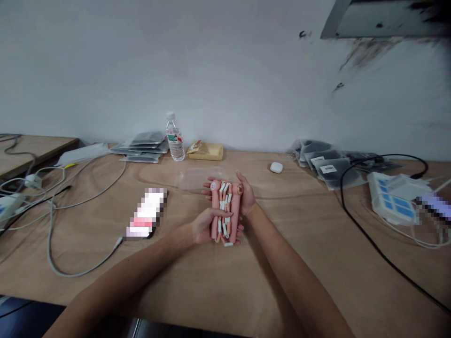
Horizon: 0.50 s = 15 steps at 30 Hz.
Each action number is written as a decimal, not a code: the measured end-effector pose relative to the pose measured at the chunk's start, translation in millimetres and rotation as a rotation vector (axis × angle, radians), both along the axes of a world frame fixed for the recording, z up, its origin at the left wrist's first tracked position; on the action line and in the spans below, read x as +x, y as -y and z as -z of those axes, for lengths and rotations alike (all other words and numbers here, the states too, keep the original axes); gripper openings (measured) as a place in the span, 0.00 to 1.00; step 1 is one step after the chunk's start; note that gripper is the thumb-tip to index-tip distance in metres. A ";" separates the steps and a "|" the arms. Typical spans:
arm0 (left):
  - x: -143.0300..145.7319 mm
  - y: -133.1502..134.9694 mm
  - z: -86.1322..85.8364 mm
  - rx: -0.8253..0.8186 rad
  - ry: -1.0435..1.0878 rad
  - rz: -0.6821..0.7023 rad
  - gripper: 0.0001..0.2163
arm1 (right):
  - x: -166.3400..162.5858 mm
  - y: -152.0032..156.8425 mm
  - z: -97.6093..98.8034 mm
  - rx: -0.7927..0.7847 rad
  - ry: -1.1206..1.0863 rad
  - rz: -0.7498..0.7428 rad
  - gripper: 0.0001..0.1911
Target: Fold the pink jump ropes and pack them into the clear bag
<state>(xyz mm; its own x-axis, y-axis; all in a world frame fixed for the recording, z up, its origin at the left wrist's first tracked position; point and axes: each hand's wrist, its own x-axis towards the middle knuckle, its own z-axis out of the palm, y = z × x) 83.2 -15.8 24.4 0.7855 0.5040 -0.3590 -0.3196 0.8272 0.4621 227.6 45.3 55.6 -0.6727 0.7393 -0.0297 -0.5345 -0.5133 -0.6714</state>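
Note:
A beaded skipping rope (223, 203) lies bundled in both hands above the middle of the table, its white and orange beads folded lengthwise between two pink handles. My left hand (204, 226) grips its lower part, the thumb laid across the beads and fingertips showing past the right handle. From the right, my right hand (248, 196) cups the upper part; its fingers pass behind the bundle and come out at the left. Just beyond the hands is a clear plastic wrapper (199, 179), lying flat.
On the wooden table (303, 244) are a cabled phone (146, 213), a water bottle (175, 138), a yellow tray (213, 152) and a white earbud case (276, 167). Grey packets (327, 164) and a power strip (391, 199) lie right, with a black cable (369, 243). More packets (144, 143) are stacked left.

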 end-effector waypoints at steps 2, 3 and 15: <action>0.2 -0.3 0.3 0.004 0.018 0.010 0.16 | 0.1 -0.6 1.2 0.002 -0.006 0.000 0.39; 0.3 -0.2 0.1 0.007 0.024 0.012 0.16 | 0.0 -1.0 1.8 0.002 -0.006 -0.001 0.39; 2.3 1.8 -4.4 -0.007 0.066 0.028 0.16 | -0.2 2.5 -1.4 -0.021 -0.012 -0.026 0.43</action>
<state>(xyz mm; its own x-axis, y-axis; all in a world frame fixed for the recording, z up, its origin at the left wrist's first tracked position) 85.4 -17.6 28.8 0.8211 0.4795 -0.3098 -0.3260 0.8393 0.4350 227.5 42.8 57.0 -0.6921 0.7208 -0.0367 -0.5286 -0.5408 -0.6543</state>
